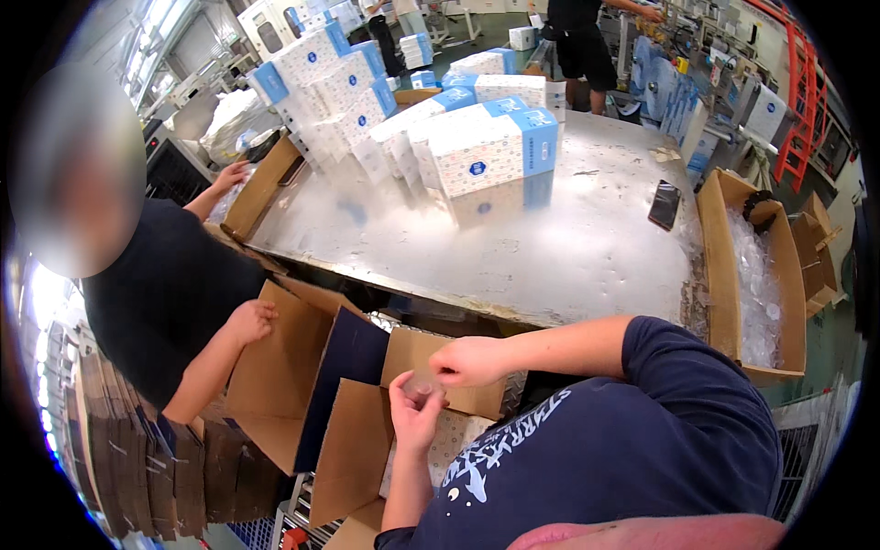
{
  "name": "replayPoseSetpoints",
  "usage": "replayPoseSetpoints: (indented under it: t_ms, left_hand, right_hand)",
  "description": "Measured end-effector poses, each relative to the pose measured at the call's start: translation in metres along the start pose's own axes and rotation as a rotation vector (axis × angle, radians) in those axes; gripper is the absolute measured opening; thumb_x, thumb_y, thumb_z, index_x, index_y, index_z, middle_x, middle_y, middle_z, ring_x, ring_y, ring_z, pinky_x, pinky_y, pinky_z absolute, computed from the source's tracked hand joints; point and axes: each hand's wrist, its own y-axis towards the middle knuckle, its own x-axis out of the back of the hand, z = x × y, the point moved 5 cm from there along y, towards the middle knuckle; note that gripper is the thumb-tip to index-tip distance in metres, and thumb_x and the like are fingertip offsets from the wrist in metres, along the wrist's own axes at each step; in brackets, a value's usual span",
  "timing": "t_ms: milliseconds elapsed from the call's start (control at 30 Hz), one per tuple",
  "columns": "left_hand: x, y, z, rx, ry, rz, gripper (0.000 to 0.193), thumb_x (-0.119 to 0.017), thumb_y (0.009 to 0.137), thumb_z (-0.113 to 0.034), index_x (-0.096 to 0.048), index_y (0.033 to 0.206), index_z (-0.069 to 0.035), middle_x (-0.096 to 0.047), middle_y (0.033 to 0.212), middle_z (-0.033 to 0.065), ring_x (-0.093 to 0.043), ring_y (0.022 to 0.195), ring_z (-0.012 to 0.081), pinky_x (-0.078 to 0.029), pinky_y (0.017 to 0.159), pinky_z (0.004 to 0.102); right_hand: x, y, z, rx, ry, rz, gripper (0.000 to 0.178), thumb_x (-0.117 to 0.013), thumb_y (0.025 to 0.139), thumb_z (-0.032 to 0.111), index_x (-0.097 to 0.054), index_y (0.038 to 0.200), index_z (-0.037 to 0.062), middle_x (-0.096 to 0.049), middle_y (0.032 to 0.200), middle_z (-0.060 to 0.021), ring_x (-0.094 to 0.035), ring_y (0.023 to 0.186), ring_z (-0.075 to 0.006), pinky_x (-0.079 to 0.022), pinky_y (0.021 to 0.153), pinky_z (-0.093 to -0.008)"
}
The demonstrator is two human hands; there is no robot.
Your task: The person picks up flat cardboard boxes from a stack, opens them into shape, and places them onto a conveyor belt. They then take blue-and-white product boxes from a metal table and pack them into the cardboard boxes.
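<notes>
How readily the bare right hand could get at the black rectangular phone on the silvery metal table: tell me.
Probably yes, with a stretch: nothing seems to stand between the right hand and the phone across the metal table. But the hand looks occupied at a clear plastic piece.

A dark smartphone (pixel 665 204) is lying on the right part of a shiny metal-topped table (pixel 596 252), near its edge. At upper right, a red ladder (pixel 804 101) is rising beside grey machinery (pixel 653 90). A person in black shorts (pixel 584 50) is standing beyond the table's far side. At upper left, ceiling lights (pixel 159 13) are glowing, a white cabinet (pixel 266 37) is standing in the background, and a pale plastic bundle (pixel 234 121) is resting beyond the table's left side.
</notes>
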Motion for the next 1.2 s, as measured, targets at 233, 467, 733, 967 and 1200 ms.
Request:
replayPoseSetpoints:
  t_ms: [233, 467, 733, 967, 1200]
  left_hand:
    - [0.148, -0.041, 0.147, 0.456, 0.135, -0.089, 0.018, -0.063, 0.083, -0.002, -0.049, 0.094, -0.005, -0.057, 0.067, 0.0052, -0.058, 0.061, 0.0150, -0.048, 0.052, 0.0274]
    - [0.147, -0.042, 0.326, 0.590, -0.034, -0.552, 0.019, -0.053, 0.078, 0.007, -0.052, 0.092, -0.005, -0.056, 0.069, 0.0104, -0.053, 0.052, 0.0208, -0.040, 0.040, 0.0325]
    - [0.142, 0.031, 0.248, 0.696, 1.224, 0.089, 0.029, -0.058, 0.078, -0.005, -0.057, 0.107, -0.007, -0.065, 0.096, 0.0048, -0.061, 0.086, 0.0247, -0.049, 0.072, 0.0380]
    - [0.194, 0.008, 0.300, 0.519, 0.547, -0.291, 0.042, -0.044, 0.094, -0.028, -0.043, 0.132, -0.009, -0.050, 0.129, 0.0098, -0.050, 0.116, 0.0252, -0.045, 0.092, 0.0405]
    - [0.169, 0.015, 0.273, 0.611, 0.691, -0.295, 0.042, -0.047, 0.092, -0.028, -0.046, 0.129, -0.007, -0.052, 0.127, 0.0118, -0.051, 0.114, 0.0257, -0.045, 0.091, 0.0399]
  right_hand:
    - [0.067, -0.009, -0.046, -0.155, -0.016, -0.096, 0.029, -0.057, 0.086, 0.031, -0.058, 0.107, 0.0103, -0.067, 0.092, -0.0117, -0.063, 0.086, -0.0302, -0.049, 0.076, -0.0393]
    - [0.212, -0.020, -0.129, -0.338, -0.323, -0.314, 0.042, -0.065, 0.077, 0.024, -0.056, 0.114, 0.0093, -0.063, 0.103, -0.0123, -0.059, 0.097, -0.0300, -0.048, 0.082, -0.0386]
    - [0.380, 0.036, -0.256, -0.520, -0.989, -0.258, 0.075, -0.075, 0.069, 0.033, -0.043, 0.135, 0.0185, -0.051, 0.125, -0.0135, -0.050, 0.114, -0.0333, -0.042, 0.094, -0.0378]
    - [0.399, 0.117, -0.291, -0.464, -0.654, -0.328, 0.090, -0.064, 0.063, 0.070, -0.046, 0.133, 0.0168, -0.061, 0.113, -0.0160, -0.058, 0.105, -0.0337, -0.047, 0.086, -0.0420]
    - [0.417, 0.099, -0.341, -0.491, -0.671, -0.226, 0.090, -0.063, 0.070, 0.066, -0.036, 0.140, 0.0163, -0.060, 0.112, -0.0190, -0.057, 0.106, -0.0352, -0.046, 0.089, -0.0426]
